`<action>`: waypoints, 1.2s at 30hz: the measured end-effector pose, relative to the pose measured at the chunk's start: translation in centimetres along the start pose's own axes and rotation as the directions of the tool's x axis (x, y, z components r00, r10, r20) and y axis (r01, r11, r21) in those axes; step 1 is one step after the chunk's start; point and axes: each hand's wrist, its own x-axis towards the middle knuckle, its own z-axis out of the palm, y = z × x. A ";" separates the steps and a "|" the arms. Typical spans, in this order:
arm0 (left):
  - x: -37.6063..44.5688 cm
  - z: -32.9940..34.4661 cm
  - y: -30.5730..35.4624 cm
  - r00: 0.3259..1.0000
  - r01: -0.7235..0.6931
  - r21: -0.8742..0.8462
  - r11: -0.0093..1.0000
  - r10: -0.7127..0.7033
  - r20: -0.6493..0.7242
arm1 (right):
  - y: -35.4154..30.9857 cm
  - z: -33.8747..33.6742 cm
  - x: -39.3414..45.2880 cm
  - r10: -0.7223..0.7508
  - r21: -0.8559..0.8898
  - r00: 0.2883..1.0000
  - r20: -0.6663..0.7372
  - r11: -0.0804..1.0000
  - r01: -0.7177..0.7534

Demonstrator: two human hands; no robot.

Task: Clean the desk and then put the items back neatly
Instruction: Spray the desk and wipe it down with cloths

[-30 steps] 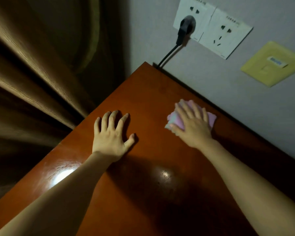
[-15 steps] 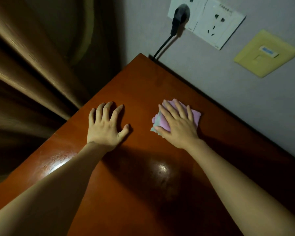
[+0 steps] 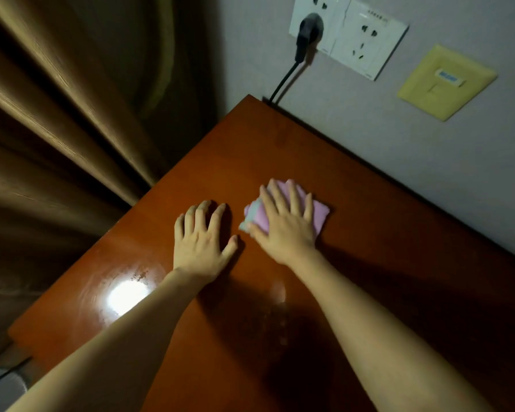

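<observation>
A glossy reddish-brown desk (image 3: 384, 248) fills the lower right of the view, its far corner near the wall. A folded pink cloth (image 3: 320, 214) with a pale blue edge lies flat on the desk top. My right hand (image 3: 283, 224) presses down on the cloth with fingers spread over it, covering most of it. My left hand (image 3: 201, 239) rests palm down on the bare wood just left of the cloth, fingers apart and holding nothing. Thumb tips of the two hands are close together.
A brown curtain (image 3: 72, 120) hangs along the desk's left edge. On the grey wall sit white sockets (image 3: 363, 37) with a black plug (image 3: 305, 34) and cable, and a yellow wall plate (image 3: 446, 81). A bright light reflection (image 3: 127, 297) glares on the desk's left side.
My right hand has slid the pink cloth leftward across the desk, ending close beside my left hand. The left hand has stayed flat in place.
</observation>
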 end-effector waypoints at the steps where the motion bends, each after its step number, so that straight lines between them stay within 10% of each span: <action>1: -0.8 0.1 0.1 1.000 0.002 0.000 1.000 -0.002 0.007 | 0.3 0.4 -1.8 -0.069 -0.026 0.998 0.003 0.997 0.069; 5: -3.2 0.0 0.0 1.000 -0.015 0.011 1.000 0.015 0.026 | 4.9 1.1 -5.4 -0.084 -0.076 0.995 0.046 0.993 0.088; 12: -7.4 0.3 -0.6 0.999 -0.036 0.021 0.999 0.036 0.003 | 3.0 0.0 -0.3 0.353 0.045 0.935 -0.026 0.935 -0.352; 22: -10.4 -0.2 -0.9 0.996 -0.013 0.029 1.000 0.011 0.087 | -1.7 2.8 -10.8 -0.135 -0.111 0.990 0.045 0.984 0.139; 32: -14.0 -1.2 -3.8 0.996 0.020 0.038 0.999 -0.023 0.091 | -1.7 1.8 -8.8 0.348 0.011 0.937 -0.016 0.937 -0.348; 36: -15.7 -1.5 -5.0 0.993 0.066 0.053 0.996 -0.070 0.093 | -6.8 2.3 -9.2 0.235 0.024 0.972 -0.003 0.972 -0.235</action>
